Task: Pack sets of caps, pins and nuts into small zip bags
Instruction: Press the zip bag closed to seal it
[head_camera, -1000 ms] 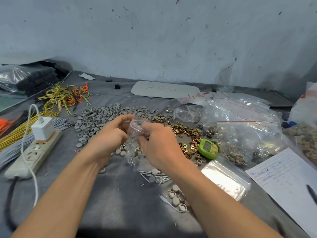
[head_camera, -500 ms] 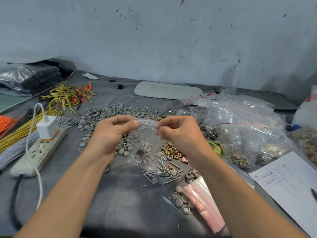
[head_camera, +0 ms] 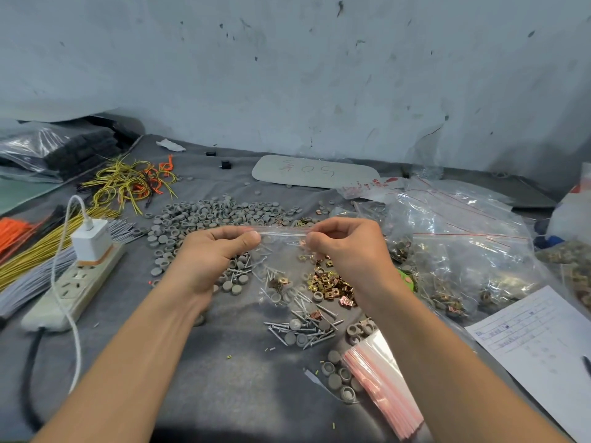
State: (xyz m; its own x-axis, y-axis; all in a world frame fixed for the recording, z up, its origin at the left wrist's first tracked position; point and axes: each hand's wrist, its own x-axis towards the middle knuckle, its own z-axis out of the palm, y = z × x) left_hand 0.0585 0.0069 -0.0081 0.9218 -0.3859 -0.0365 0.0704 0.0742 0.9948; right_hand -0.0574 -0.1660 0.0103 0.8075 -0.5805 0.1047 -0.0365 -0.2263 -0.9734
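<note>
Head view. Nearest, a stack of empty pink-striped zip bags (head_camera: 380, 391) on the grey surface (head_camera: 224, 378). Above loose silver pins (head_camera: 303, 327), left hand (head_camera: 211, 254) and right hand (head_camera: 345, 247) each pinch one end of the small clear zip bag (head_camera: 281, 247), its mouth newly pulled taut: sealing likely. Grey round caps (head_camera: 217, 212) beyond.

power strip (head_camera: 68, 289) left of caps (head_camera: 204, 215); paper sheet (head_camera: 537, 343) far right.

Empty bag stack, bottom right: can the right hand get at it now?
Probably, once it lets go: the stack lies uncovered with nothing on it, but the right hand is pinching the filled bag by its top edge, opposite the left hand.
</note>
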